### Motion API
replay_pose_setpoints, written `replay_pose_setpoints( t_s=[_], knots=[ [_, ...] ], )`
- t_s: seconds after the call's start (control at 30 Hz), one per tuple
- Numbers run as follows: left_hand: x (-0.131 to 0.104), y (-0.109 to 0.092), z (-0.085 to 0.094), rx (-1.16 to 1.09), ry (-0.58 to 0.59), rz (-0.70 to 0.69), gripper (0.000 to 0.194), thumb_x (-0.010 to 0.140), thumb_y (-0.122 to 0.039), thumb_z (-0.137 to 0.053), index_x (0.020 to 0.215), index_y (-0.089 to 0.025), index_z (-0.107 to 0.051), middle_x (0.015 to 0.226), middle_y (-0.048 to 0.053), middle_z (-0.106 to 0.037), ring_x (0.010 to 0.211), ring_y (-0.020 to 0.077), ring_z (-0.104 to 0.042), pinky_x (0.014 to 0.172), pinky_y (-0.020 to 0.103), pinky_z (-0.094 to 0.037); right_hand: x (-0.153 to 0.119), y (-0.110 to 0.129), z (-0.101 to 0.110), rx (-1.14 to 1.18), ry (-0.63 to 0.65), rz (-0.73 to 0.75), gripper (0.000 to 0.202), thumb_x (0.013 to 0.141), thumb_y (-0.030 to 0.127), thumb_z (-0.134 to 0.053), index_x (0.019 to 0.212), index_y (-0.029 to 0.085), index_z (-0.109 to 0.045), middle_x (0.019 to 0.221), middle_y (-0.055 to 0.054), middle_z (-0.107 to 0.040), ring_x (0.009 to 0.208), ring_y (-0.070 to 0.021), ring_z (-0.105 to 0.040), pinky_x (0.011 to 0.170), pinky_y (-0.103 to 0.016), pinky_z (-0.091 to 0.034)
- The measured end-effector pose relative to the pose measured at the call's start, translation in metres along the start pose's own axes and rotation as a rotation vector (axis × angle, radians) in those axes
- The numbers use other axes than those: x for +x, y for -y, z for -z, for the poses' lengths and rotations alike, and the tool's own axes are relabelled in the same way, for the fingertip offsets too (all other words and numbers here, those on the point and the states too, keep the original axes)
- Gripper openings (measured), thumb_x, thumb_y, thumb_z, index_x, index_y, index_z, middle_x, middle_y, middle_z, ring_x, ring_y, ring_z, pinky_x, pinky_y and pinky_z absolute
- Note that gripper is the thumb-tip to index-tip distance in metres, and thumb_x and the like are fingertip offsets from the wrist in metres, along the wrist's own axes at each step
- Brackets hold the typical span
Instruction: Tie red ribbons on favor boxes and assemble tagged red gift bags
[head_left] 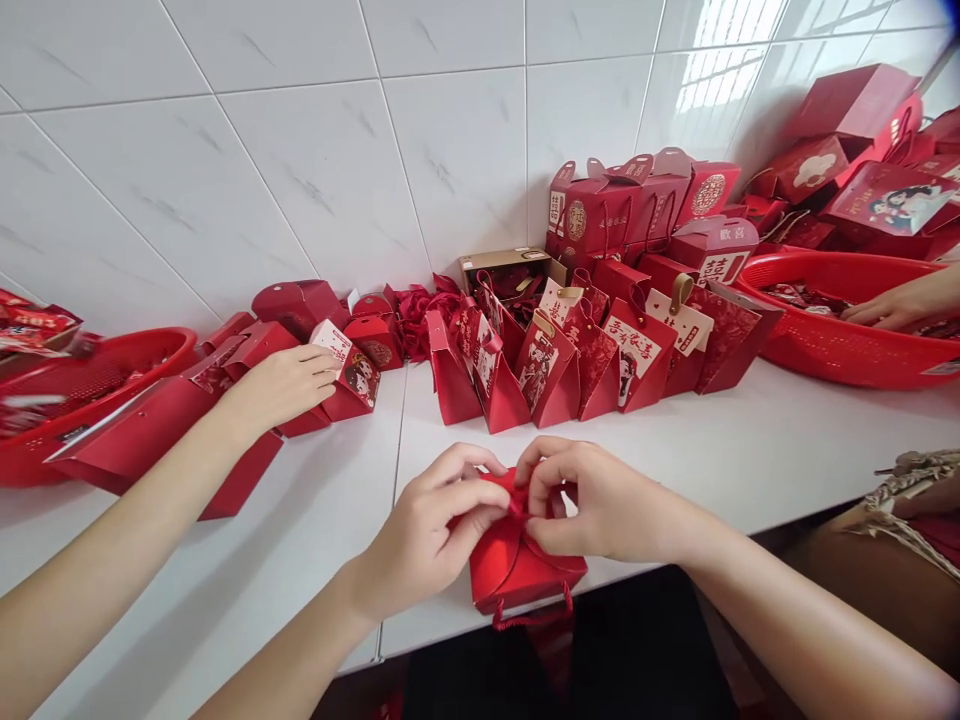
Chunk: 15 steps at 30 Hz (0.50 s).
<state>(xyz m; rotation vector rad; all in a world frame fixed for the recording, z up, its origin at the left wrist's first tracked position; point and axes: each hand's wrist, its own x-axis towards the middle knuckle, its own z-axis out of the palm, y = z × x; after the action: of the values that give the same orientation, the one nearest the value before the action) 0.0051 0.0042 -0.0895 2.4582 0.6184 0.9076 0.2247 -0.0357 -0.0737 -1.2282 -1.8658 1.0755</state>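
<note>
A small red gift box (499, 570) lies near the table's front edge, with its curved top flaps folded over. A twisted red cord handle (534, 622) droops from its near side. Over the box's top centre, my left hand (442, 520) pinches a red ribbon (517, 498) between thumb and fingers. Opposite it, my right hand (592, 500) has its fingertips closed on the same ribbon. The fingers partly hide how the ribbon is looped.
Standing gift boxes (555, 370) line the table behind my hands, beside red ribbons (424, 315). At left, another person's hand (289, 385) touches a box; at right, another hand (892, 300) reaches into a red basket (840, 345). Another red basket (161, 350) stands left.
</note>
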Motion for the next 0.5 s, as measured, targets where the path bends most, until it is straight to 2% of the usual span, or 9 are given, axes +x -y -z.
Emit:
replay_pose_setpoints(
  t_s=[0.13,0.2,0.27,0.37,0.43,0.5],
  knots=[
    [-0.015,0.009,0.017,0.258,-0.051,0.067,0.022,0.092,-0.009,-0.051,0.09,-0.023,-0.067,0.107,0.007,-0.058,0.096,0.0178,-0.061,0.078,0.027,-0.052,-0.012,-0.008,0.017,-0.155,-0.063,-0.02,0.016,0.067,0.007,-0.064,0.059,0.019,-0.057,0.095,-0.001,-0.063,0.081,-0.0153,-0.059,0.076,-0.028,-0.046],
    [-0.021,0.01,0.024,0.327,-0.023,0.083,0.019,0.091,-0.012,-0.052,0.089,-0.023,-0.067,0.108,0.008,-0.058,0.098,0.0202,-0.06,0.081,0.03,-0.052,-0.015,-0.014,0.021,-0.18,-0.042,-0.033,0.016,0.067,0.007,-0.064,0.06,0.02,-0.057,0.092,0.0,-0.064,0.082,-0.0163,-0.06,0.076,-0.029,-0.046],
    [-0.022,0.009,0.028,0.235,0.043,0.149,0.017,0.091,-0.016,-0.049,0.086,-0.023,-0.064,0.113,0.01,-0.058,0.105,0.023,-0.058,0.089,0.035,-0.051,-0.016,-0.017,0.022,-0.169,-0.01,-0.034,0.016,0.067,0.007,-0.063,0.06,0.02,-0.056,0.09,0.0,-0.064,0.08,-0.0163,-0.06,0.075,-0.029,-0.046],
    [-0.015,0.006,0.03,-0.074,0.188,0.267,0.018,0.089,-0.024,-0.045,0.076,-0.022,-0.056,0.125,0.012,-0.056,0.118,0.0273,-0.053,0.099,0.043,-0.048,-0.015,-0.017,0.019,-0.141,0.004,-0.007,0.017,0.069,0.007,-0.063,0.062,0.02,-0.054,0.089,0.0,-0.065,0.079,-0.0163,-0.06,0.076,-0.029,-0.047],
    [-0.009,0.006,0.031,-0.211,0.283,0.269,0.019,0.086,-0.027,-0.044,0.07,-0.021,-0.052,0.128,0.012,-0.056,0.12,0.0291,-0.052,0.096,0.044,-0.049,-0.015,-0.016,0.018,-0.133,0.022,0.003,0.017,0.068,0.007,-0.062,0.063,0.02,-0.054,0.092,0.0,-0.066,0.081,-0.0163,-0.061,0.077,-0.029,-0.047],
    [-0.003,0.008,0.031,-0.135,0.314,0.197,0.022,0.087,-0.025,-0.044,0.066,-0.021,-0.051,0.127,0.01,-0.057,0.121,0.0296,-0.05,0.093,0.043,-0.048,-0.017,-0.016,0.017,-0.137,0.058,-0.012,0.018,0.067,0.005,-0.062,0.062,0.02,-0.053,0.097,0.0,-0.066,0.083,-0.016,-0.062,0.078,-0.028,-0.046]
  ],
)
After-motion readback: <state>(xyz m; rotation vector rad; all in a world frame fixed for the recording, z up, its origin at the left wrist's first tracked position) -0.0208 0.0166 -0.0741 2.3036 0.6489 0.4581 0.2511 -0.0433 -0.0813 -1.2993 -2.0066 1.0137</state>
